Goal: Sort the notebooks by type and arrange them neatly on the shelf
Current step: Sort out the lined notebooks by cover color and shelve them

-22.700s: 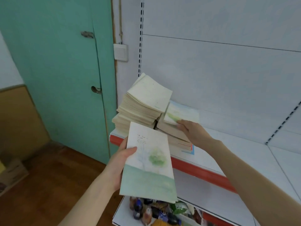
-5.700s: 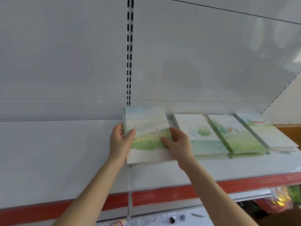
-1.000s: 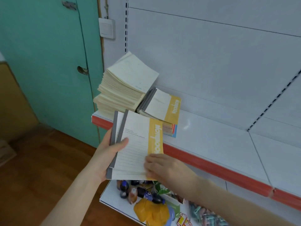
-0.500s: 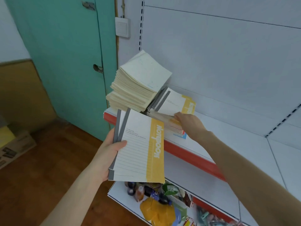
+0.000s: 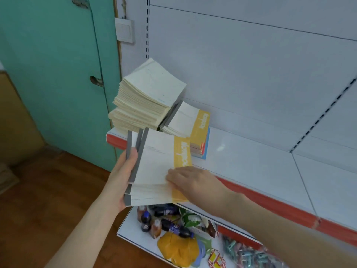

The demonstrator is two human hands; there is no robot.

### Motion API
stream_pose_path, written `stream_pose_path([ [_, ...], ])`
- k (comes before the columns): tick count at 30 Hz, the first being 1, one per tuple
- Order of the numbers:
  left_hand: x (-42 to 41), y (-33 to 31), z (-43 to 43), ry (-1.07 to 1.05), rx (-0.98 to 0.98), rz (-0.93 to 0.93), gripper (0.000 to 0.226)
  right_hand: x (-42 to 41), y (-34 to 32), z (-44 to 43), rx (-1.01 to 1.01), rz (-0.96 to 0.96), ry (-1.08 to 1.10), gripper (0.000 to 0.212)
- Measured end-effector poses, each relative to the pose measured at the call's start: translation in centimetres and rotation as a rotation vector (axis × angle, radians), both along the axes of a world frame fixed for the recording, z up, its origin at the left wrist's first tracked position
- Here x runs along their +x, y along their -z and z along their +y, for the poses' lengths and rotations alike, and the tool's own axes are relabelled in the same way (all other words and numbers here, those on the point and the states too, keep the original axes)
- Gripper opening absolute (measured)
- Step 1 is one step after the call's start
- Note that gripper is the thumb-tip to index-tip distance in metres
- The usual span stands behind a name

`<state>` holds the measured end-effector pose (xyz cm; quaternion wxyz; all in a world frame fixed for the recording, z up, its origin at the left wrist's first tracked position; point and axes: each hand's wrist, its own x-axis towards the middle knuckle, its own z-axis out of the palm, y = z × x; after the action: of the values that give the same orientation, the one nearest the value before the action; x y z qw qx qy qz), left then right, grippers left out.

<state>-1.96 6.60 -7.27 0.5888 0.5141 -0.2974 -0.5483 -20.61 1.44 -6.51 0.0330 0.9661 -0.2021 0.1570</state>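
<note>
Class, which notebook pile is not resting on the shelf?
The held pile, gripped by the left hand; the cream pile and second yellow-striped pile lie there.

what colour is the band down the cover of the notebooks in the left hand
Yellow, running along the right edge of the held notebooks; it shows in the head view.

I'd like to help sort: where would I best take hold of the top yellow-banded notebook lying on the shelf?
Take the top yellow-banded notebook by its yellow edge, coming from the right. That edge lies free toward the open part of the shelf, while its grey spine side sits tight against the tall cream stack. A thumb-over pinch grip should probably do.
</note>
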Motion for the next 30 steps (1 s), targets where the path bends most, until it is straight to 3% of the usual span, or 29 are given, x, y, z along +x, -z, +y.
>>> stream_pose_path([
  [2, 0.1, 0.1, 0.2, -0.001, -0.013, -0.007, 0.042, 0.1, 0.4, 1.7, 0.068, 0.058, -0.015, 0.042],
  [5, 0.5, 0.6, 0.6, 0.002, -0.025, -0.045, 0.047, -0.4, 0.1, 2.2, 0.384, -0.03, 0.084, 0.053],
  [9, 0.1, 0.9, 1.0, 0.043, -0.067, 0.03, 0.05, -1.1, -0.2, 1.6, 0.666, -0.508, 0.604, 0.029],
  [13, -1.8, 0.7, 0.4, 0.111, -0.104, 0.034, 0.052, -1.6, 0.6, 1.7, 1.016, -0.798, 0.826, 0.029],
  [17, -5.5, 0.2, -0.7, 0.251, -0.098, -0.065, 0.049, -4.2, 0.8, 2.2, 1.075, -1.067, 0.884, 0.016],
  [22, -12.9, -0.7, -1.9, 0.381, -0.152, -0.178, 0.046, -11.4, 0.0, 2.8, 1.025, -1.147, 0.943, 0.021],
  [30, -35.3, -1.3, -3.3, 0.526, -0.193, -0.2, 0.043, -33.4, -2.2, 5.3, 0.73, -1.27, 1.142, 0.033],
])
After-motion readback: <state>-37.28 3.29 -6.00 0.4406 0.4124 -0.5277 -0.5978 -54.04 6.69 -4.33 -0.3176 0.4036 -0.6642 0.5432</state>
